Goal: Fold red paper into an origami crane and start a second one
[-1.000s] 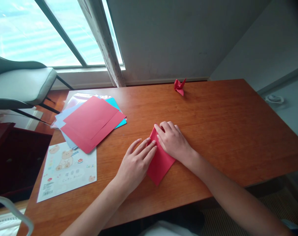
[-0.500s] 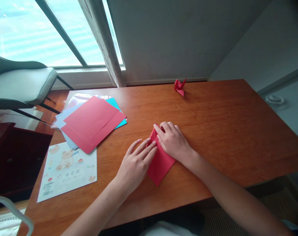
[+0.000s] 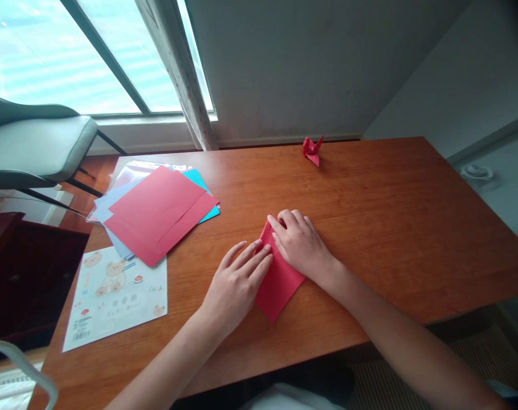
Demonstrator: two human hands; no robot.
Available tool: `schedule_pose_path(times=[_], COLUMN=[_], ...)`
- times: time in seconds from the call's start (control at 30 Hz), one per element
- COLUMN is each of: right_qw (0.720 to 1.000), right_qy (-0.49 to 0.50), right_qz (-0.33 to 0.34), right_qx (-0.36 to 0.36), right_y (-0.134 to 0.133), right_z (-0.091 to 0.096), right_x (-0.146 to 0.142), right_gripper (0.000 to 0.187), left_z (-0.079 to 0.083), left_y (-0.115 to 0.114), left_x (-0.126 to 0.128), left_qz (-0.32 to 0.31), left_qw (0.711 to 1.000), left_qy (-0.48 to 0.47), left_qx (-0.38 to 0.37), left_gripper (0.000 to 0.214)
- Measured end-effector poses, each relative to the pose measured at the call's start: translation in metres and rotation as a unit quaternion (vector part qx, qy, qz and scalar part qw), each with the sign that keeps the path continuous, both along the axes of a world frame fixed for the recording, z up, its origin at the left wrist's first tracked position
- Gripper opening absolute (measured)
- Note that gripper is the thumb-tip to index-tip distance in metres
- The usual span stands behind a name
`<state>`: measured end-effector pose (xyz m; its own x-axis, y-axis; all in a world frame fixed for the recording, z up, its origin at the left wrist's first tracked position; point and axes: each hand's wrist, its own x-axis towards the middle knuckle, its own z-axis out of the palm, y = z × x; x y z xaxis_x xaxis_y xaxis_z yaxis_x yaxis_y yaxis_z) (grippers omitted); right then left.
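A red sheet of origami paper, folded into a kite-like diamond, lies on the wooden table in front of me. My left hand rests on its left side with fingers stretched out, the fingertips pressing the folded flap. At the top point of the paper, my right hand has curled fingers, and a digit lies along the tip. The right palm covers part of the paper's right side. What the curled fingertips do underneath is hidden. Farther back stands a finished-looking red origami crane.
To the left lies a stack of red paper over blue and pale sheets. Nearer me is a white card with bear drawings. The wooden table reaches a wall at the back. A chair stands by the window.
Both hands stay nearly still on the red paper. The whole view has shifted very slightly.
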<state>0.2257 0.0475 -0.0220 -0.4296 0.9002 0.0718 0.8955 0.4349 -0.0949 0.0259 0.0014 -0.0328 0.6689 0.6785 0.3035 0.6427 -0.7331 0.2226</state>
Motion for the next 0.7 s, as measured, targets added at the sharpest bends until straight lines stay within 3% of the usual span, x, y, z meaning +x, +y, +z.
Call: schedule_pose_path(times=[0.7], right_qw=[0.999], right_qy=[0.032], right_qz=[-0.003], right_qx=[-0.013], right_y=[0.013], right_z=[-0.009], right_x=[0.003], right_gripper=[0.044], left_z=[0.001], left_y=[-0.001], left_x=[0.0], left_qz=[0.002], left_qw=[1.0], left_qy=[0.01], left_qx=[-0.007], left_gripper=[0.041])
